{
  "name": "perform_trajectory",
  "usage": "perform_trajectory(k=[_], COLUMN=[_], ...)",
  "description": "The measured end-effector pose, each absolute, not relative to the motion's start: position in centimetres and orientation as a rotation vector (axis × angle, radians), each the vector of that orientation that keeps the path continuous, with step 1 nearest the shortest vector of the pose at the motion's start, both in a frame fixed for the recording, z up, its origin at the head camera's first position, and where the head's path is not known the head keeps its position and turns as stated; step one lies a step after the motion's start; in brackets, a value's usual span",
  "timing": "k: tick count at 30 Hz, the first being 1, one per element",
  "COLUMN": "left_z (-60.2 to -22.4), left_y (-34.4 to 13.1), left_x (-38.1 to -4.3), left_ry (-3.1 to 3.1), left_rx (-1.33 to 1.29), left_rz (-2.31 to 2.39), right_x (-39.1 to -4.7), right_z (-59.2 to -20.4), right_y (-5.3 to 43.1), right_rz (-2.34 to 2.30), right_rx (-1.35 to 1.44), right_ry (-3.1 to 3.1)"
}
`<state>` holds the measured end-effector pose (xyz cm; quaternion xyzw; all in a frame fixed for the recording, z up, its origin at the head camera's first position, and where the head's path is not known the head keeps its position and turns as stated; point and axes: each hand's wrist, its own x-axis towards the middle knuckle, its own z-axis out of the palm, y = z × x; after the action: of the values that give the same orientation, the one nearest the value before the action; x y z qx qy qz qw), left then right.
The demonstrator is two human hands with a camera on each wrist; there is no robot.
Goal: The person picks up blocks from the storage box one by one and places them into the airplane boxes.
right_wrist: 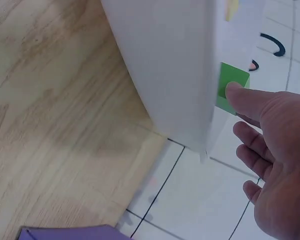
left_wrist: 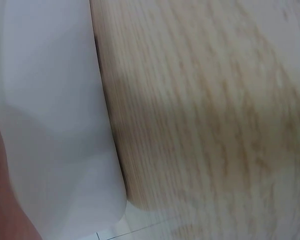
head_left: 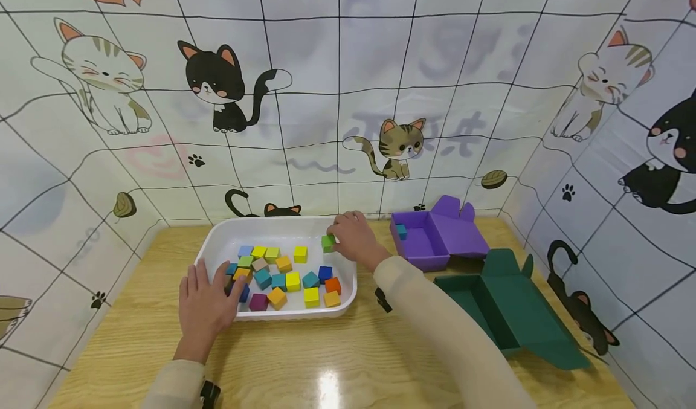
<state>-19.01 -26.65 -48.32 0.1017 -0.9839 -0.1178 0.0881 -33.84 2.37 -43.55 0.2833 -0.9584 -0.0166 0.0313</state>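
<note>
Surroundings: purple box [head_left: 435, 240] open, one blue cube [head_left: 401, 231] inside; green box [head_left: 505, 312] open beside it, both right of the white tray [head_left: 217, 240] on the wooden table [head_left: 337, 354].
Tray contents: many coloured cubes, clustered.
Right hand [head_left: 354, 237]: over tray's far right corner, fingertips pinching green cube [head_left: 328, 243].
Left hand [head_left: 205, 300]: flat, fingers spread, resting on tray's near left rim.

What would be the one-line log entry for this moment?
right hand: pinches green block over white tray | left hand: rests flat on tray edge | purple box: open, one blue block inside
</note>
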Motion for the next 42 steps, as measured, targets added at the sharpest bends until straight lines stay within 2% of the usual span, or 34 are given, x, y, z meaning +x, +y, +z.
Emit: perform_trajectory(k=[20, 33, 42], left_z=[-48.2, -48.2, -48.1], left_y=[-26.6, -26.7, -26.8], left_x=[-19.0, -19.0, -19.1], left_ry=[-2.973, -2.968, -2.967], left_rx=[0.352, 0.342, 0.310], left_rz=[-0.374, -0.361, -0.371], right_x=[-34.6, -36.2, -37.0], right_z=[-39.9, -39.3, -40.5], right_y=[9.7, 16.8, 18.7], right_rz=[-0.035, -0.040, -0.212], right_rx=[0.733, 0.571, 0.494], right_ry=[-2.927, -2.960, -3.034])
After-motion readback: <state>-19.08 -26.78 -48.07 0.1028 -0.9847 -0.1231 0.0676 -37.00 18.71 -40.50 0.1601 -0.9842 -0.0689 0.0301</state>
